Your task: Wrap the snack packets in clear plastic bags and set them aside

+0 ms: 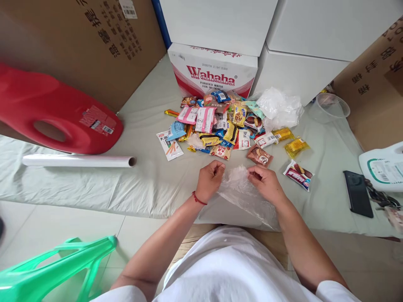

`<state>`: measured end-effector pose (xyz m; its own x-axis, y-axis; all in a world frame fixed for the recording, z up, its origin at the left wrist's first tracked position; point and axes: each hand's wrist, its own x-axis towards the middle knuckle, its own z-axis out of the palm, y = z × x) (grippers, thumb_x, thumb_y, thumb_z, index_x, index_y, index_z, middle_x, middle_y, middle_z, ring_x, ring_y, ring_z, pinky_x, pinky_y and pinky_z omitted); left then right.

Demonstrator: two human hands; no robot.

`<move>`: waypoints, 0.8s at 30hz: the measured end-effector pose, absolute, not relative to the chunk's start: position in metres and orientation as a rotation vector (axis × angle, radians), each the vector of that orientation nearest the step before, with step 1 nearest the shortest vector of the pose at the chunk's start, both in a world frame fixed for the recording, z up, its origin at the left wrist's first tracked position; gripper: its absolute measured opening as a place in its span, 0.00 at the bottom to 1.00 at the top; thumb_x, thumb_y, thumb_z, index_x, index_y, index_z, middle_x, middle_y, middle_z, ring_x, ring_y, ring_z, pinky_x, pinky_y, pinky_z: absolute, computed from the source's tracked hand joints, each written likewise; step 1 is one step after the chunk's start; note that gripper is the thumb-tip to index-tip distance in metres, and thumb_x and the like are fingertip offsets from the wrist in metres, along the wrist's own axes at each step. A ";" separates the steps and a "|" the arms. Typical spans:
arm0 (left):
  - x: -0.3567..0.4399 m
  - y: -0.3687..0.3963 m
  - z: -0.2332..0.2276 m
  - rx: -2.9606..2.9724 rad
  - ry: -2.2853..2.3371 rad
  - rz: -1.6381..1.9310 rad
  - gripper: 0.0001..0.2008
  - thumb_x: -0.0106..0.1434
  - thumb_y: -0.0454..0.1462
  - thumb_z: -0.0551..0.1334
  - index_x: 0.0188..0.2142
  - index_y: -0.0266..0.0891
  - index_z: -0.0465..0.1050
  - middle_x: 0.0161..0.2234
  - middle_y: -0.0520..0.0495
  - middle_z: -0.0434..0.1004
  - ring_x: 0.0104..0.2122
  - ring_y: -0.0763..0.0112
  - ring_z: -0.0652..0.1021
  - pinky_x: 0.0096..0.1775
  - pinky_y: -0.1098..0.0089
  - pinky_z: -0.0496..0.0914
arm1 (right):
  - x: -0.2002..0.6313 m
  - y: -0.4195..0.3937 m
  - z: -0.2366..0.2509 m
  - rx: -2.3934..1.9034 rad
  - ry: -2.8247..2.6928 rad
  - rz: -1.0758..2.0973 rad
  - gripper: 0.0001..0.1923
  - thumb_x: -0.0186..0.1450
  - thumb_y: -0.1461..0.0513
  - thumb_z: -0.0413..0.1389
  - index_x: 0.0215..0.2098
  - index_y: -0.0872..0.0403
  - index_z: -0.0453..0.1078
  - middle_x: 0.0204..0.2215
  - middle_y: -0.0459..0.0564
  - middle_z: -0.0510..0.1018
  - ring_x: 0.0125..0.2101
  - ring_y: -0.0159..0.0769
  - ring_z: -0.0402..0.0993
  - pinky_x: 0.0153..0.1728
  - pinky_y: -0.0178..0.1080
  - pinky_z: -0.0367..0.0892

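A clear plastic bag (247,195) hangs between my two hands over the front edge of the cloth-covered surface. My left hand (210,180), with a red string round its wrist, pinches the bag's edge on the left. On the right, my right hand (266,182) pinches the gathered, crumpled part of it. Just beyond lies a pile of small wrapped snacks (204,121) in many colours. A brown snack packet (260,155) sits close past my right hand, and a purple-and-white packet (298,175) lies farther right.
Behind the pile stands a Wahaba-style water carton (214,73). Crumpled clear bags (280,108) and a plastic tub (332,105) lie right of it. A red jug (72,113) and a white roll (78,161) are left; a phone (358,193) lies right. A green stool (63,268) stands below.
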<state>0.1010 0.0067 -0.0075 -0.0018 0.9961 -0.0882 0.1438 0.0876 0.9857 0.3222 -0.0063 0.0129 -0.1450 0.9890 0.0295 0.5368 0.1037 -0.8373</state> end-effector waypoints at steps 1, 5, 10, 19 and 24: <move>0.101 0.005 -0.010 1.219 1.383 1.111 0.13 0.64 0.47 0.62 0.28 0.42 0.71 0.18 0.57 0.61 0.20 0.73 0.61 0.26 0.71 0.54 | 0.325 -0.007 0.011 -1.505 -1.736 0.939 0.09 0.65 0.55 0.59 0.37 0.50 0.79 0.30 0.47 0.78 0.28 0.35 0.70 0.31 0.38 0.65; 0.097 -0.001 -0.016 1.122 1.398 1.207 0.15 0.65 0.50 0.61 0.32 0.42 0.73 0.19 0.56 0.60 0.22 0.72 0.60 0.27 0.71 0.55 | 0.328 -0.007 0.002 -1.540 -1.705 0.983 0.11 0.65 0.53 0.60 0.37 0.51 0.79 0.30 0.47 0.78 0.28 0.35 0.70 0.31 0.38 0.64; 0.094 -0.006 -0.015 1.167 1.371 1.159 0.13 0.59 0.48 0.68 0.35 0.41 0.78 0.20 0.57 0.57 0.23 0.73 0.60 0.29 0.71 0.56 | 0.322 0.000 0.002 -1.534 -1.752 0.972 0.11 0.65 0.53 0.59 0.37 0.51 0.79 0.29 0.47 0.77 0.27 0.36 0.69 0.31 0.38 0.64; 0.096 -0.018 -0.024 1.245 1.463 1.289 0.06 0.63 0.42 0.64 0.34 0.43 0.77 0.19 0.58 0.56 0.21 0.75 0.59 0.28 0.72 0.56 | 0.295 0.014 0.028 -1.476 -1.765 0.819 0.12 0.66 0.56 0.60 0.45 0.49 0.80 0.37 0.49 0.76 0.24 0.31 0.62 0.28 0.37 0.62; 0.094 -0.025 -0.021 1.507 1.400 1.247 0.08 0.65 0.39 0.61 0.34 0.43 0.78 0.26 0.53 0.72 0.24 0.73 0.67 0.33 0.70 0.64 | 0.270 0.025 0.023 -1.316 -1.861 0.953 0.12 0.66 0.58 0.61 0.46 0.49 0.81 0.29 0.45 0.73 0.25 0.31 0.65 0.29 0.35 0.64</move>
